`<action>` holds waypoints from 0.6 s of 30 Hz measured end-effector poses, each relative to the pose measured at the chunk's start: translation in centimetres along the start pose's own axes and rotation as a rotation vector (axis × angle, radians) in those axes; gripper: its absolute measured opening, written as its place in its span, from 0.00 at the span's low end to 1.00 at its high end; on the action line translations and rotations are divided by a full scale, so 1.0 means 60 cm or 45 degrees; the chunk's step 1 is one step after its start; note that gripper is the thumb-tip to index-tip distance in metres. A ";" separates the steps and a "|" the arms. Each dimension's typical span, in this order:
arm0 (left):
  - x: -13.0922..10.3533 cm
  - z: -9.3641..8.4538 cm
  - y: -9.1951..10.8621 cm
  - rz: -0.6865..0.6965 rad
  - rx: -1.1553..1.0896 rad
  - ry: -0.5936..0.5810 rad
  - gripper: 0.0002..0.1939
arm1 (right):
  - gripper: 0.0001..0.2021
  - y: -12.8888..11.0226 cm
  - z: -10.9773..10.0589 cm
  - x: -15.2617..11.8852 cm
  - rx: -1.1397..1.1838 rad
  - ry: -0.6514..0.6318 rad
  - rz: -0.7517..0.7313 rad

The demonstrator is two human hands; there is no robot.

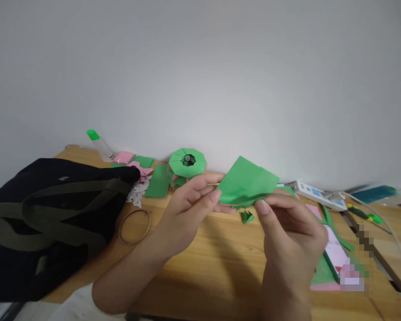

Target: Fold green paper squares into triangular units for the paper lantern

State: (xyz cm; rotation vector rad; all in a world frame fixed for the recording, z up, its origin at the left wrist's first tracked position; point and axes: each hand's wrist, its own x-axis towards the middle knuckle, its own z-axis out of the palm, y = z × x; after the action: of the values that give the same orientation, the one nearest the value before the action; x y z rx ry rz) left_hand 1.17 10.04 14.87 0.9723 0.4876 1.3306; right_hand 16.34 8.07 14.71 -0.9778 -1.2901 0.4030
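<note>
Both hands hold a folded piece of green paper (pixel 245 180) up above the table. My left hand (pixel 190 203) pinches its left corner between thumb and fingers. At the lower right edge, my right hand (pixel 289 227) grips the paper with its thumb on the near side. Behind my left hand stands a ring-shaped green and pink folded-paper model (pixel 178 164), partly covered by the fingers. A small folded green paper piece (pixel 247 217) lies on the table below the held paper.
On the wooden table (pixel 214 267), a black bag (pixel 53 214) fills the left side, with a bangle (pixel 122 229) beside it. A glue bottle (pixel 102 147) stands near the wall. To the right are a power strip (pixel 316 194), its white cable (pixel 392 232) and a phone (pixel 336 249).
</note>
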 end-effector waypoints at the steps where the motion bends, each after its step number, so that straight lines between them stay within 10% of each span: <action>1: -0.001 0.001 0.001 -0.013 -0.005 -0.016 0.10 | 0.06 0.000 0.004 -0.001 0.008 0.053 0.003; 18: -0.003 0.027 0.009 -0.176 0.233 0.107 0.07 | 0.18 -0.009 0.025 -0.009 0.075 0.280 0.046</action>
State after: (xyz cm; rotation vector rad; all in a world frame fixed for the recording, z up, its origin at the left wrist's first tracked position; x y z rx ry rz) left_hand 2.12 9.33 16.15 1.0163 0.7384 1.2209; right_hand 14.66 7.91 14.75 -0.9686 -1.0578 0.3493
